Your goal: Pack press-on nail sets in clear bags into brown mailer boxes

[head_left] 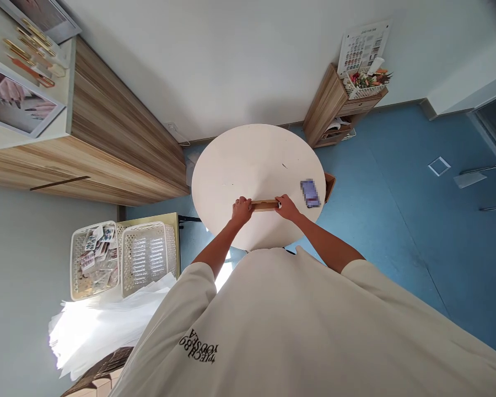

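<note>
A flat brown cardboard box (265, 205) is held level near the front part of the round pale table (248, 154). My left hand (242, 210) is closed on its left end, and my right hand (287, 208) grips the right end. Whether the box touches the tabletop I cannot tell. To the right of my right hand lies a purple-blue rectangular thing (311, 193), pixelated so that its kind is hidden.
Two white plastic baskets (144, 226) stand at the left, one with small packets, the other with clear plastic pieces. White sheets (107, 320) lie below them. A wooden cabinet (128, 110) rises at the left; a small wooden shelf (324, 105) stands behind the table.
</note>
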`<state>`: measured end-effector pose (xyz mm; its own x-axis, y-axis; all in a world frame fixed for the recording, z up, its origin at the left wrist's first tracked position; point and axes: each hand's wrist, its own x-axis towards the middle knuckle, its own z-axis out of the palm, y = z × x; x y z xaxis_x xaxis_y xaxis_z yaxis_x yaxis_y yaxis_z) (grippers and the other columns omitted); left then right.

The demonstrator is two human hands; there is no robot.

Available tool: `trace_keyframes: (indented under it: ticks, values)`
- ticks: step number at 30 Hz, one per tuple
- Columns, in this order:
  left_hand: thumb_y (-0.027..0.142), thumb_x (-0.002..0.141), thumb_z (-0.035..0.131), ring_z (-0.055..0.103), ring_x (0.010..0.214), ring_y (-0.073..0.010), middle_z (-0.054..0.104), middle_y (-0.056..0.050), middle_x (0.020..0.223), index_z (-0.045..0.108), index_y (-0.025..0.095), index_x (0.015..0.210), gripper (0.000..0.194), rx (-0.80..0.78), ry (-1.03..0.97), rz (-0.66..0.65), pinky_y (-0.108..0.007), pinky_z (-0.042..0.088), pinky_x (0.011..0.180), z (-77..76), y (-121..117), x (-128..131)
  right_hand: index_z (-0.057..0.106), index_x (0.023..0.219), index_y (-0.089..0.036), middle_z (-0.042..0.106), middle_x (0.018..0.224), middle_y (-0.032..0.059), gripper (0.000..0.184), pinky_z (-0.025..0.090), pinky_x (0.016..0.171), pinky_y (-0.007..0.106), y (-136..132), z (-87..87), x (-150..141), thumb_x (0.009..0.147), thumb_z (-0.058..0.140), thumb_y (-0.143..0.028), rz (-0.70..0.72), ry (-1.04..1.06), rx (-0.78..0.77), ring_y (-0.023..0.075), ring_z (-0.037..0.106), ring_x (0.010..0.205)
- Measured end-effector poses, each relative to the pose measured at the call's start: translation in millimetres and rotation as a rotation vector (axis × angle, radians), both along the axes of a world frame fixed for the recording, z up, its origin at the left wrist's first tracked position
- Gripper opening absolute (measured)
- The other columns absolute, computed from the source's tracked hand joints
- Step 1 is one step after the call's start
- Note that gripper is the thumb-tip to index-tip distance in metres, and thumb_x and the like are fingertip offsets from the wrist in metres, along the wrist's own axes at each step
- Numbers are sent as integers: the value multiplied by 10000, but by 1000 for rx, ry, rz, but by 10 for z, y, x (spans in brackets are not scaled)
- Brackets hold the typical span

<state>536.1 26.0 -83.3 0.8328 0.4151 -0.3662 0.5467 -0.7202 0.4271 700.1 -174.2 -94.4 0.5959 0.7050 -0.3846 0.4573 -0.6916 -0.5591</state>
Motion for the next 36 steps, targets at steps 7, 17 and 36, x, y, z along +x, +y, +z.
trace_keyframes:
  ticks: [7, 17, 36]
  values:
    - [227, 978, 621, 656, 1150, -336, 605, -144, 1249, 671, 238, 1168, 197, -2, 41, -57, -477, 501, 1037, 9, 36, 82, 619, 1455, -203, 569, 1396, 149, 521, 527, 1036, 393, 45, 32, -32, 934, 642, -192, -47, 11, 25, 285, 639, 1160]
    - [112, 980, 541, 653, 1172, -342, 624, -165, 1217, 660, 196, 1160, 232, 39, 37, -146, -477, 490, 1069, 60, 30, 106, 636, 1406, -196, 568, 1370, 151, 459, 525, 1000, 377, 98, 65, -39, 948, 637, -175, 11, -48, -38, 291, 650, 1137]
    - [124, 1021, 427, 642, 1159, -315, 642, -179, 1293, 626, 186, 1332, 374, 144, -21, -213, -447, 509, 1033, -1, 2, 4, 597, 1421, -176, 536, 1430, 168, 413, 550, 966, 356, 135, 44, -92, 1009, 585, -165, 78, -138, -103, 265, 653, 1143]
